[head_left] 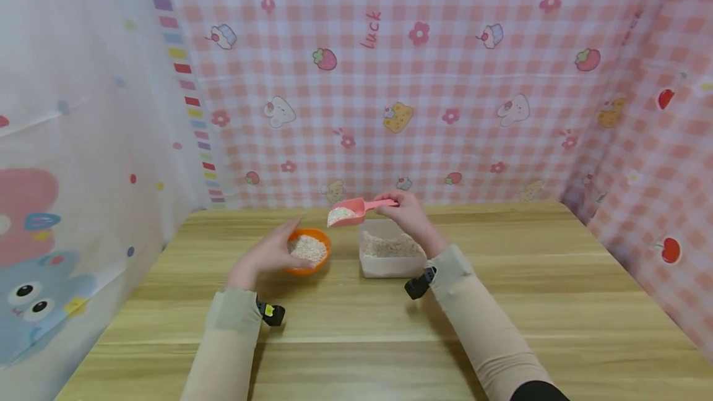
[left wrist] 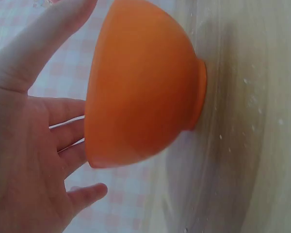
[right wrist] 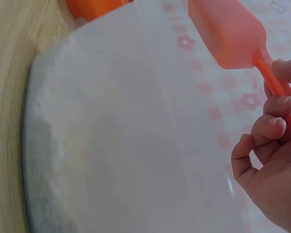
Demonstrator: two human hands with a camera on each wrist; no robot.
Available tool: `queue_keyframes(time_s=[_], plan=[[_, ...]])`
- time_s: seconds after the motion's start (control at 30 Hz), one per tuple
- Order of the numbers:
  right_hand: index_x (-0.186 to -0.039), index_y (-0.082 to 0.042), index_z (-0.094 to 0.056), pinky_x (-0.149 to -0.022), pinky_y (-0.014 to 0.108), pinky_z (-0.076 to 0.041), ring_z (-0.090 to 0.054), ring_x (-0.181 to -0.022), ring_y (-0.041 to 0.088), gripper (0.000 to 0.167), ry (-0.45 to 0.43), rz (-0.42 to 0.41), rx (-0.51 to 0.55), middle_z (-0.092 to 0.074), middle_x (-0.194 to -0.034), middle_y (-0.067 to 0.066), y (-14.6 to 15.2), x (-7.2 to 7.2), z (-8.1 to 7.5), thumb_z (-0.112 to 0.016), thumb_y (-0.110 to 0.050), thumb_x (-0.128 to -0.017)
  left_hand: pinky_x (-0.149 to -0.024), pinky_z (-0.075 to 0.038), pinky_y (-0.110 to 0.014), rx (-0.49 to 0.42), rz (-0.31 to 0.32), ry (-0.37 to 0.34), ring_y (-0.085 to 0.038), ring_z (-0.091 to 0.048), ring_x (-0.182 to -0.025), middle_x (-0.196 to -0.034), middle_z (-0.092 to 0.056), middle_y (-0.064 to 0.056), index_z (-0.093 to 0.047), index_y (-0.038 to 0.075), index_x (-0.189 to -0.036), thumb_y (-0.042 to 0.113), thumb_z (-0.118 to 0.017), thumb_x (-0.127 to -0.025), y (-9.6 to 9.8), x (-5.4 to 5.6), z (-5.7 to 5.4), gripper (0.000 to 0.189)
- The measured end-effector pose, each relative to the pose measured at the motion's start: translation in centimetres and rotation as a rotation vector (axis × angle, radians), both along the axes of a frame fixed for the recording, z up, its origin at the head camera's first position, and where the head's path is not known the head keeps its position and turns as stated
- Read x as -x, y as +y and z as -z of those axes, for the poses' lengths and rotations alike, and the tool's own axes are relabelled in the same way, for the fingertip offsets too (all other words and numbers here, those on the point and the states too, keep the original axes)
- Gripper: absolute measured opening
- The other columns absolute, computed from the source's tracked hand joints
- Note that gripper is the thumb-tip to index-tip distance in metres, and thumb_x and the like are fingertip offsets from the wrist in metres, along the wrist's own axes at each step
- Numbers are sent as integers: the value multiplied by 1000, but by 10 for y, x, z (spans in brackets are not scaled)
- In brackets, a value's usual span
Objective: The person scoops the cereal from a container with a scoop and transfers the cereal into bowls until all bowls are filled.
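Observation:
My right hand (head_left: 409, 212) grips the handle of a pink scoop (right wrist: 228, 36), thumb and fingers wrapped about it. Pale flakes, like oats, lie in the scoop, which is raised at the left rim of a translucent box (head_left: 392, 268). An orange bowl (left wrist: 140, 87) stands on the table, with similar flakes (head_left: 309, 249) inside. Around the bowl's left side is my left hand (head_left: 270, 252), thumb and fingers spread apart at the rim. The fingertips (left wrist: 89, 194) of its little finger extend free of the bowl, while other fingers are partly hidden behind it.
More flakes (head_left: 390, 246) fill part of the box. Small crumbs (left wrist: 252, 99) are scattered on the wooden table (head_left: 345, 351) near the bowl. A pink checked cloth (head_left: 356, 98) hangs behind the table, and a white printed cloth (head_left: 100, 110) hangs at the left.

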State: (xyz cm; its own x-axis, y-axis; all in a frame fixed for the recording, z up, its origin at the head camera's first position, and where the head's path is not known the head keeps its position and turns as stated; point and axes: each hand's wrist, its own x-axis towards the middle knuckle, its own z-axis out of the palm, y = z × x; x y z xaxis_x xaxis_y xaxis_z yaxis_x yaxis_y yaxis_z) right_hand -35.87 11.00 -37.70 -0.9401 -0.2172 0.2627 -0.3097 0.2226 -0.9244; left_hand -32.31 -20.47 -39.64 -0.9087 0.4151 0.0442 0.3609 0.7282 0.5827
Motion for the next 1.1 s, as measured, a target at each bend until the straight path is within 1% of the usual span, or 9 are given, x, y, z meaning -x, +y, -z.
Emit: queue_keyframes(time_s=[0.17,0.27,0.4,0.5,0.63,0.7,0.87,1.0,1.1], plan=[[-102,2,-71,-55,24,-32,-36,-61,13,19,6,-14,-19,-53,-71,-1,-11,2,-1,-68,-9,-86,-112,-24,-55,-2,2,-13,-40,-23,-141,-154,-24,-25,-23,-5,-151,47,-83,-70,-7,0,3,113],[-102,2,-70,-55,24,-32,-36,-60,12,18,-11,-32,-22,-53,-71,-1,-17,4,-1,-67,-8,-87,-111,-24,-55,-6,6,-31,-40,-23,-140,-154,-24,-25,-22,-4,-151,45,-83,-70,-11,-1,3,112],[-102,0,-70,-57,25,-34,-38,-63,13,17,-50,-54,-34,-56,-75,1,-27,5,0,-66,-9,-88,-111,-26,-56,-11,13,-50,-40,-27,-138,-152,-28,-26,-22,-5,-151,44,-84,-69,-15,-1,4,114],[-103,-1,-70,-58,25,-34,-39,-63,13,17,-68,-67,-48,-55,-75,2,-35,6,2,-65,-9,-88,-110,-27,-54,-21,15,-80,-39,-31,-136,-151,-32,-25,-22,-6,-150,43,-85,-69,-17,-2,4,114],[-102,1,-69,-58,25,-34,-39,-62,14,17,-73,-94,-45,-52,-72,2,-45,6,1,-65,-6,-88,-110,-28,-53,-40,18,-113,-38,-34,-135,-150,-33,-24,-22,-6,-150,39,-86,-70,-17,-3,4,113],[-102,2,-68,-59,24,-35,-39,-63,13,17,-66,-113,-44,-52,-72,1,-50,6,1,-65,-6,-88,-110,-28,-54,-39,16,-116,-38,-34,-135,-150,-33,-24,-21,-7,-150,38,-86,-70,-18,-3,4,113],[-105,4,-68,-59,24,-36,-41,-63,13,20,-38,-142,-67,-53,-72,1,-60,6,-1,-65,-5,-87,-109,-29,-55,-17,7,-110,-40,-32,-136,-151,-32,-25,-21,-7,-150,42,-86,-69,-19,-2,6,115],[-103,2,-70,-57,24,-34,-38,-61,13,19,-30,-148,-84,-53,-71,1,-68,8,1,-66,-5,-87,-108,-31,-54,-20,19,-103,-38,-35,-134,-149,-35,-23,-22,-6,-150,44,-86,-68,-20,-1,7,115],[-102,1,-71,-57,24,-34,-38,-61,12,17,-15,-144,-103,-56,-74,1,-75,10,4,-67,-6,-87,-107,-33,-52,-42,24,-103,-35,-40,-131,-147,-39,-20,-26,-3,-150,44,-87,-68,-20,-1,7,112]])
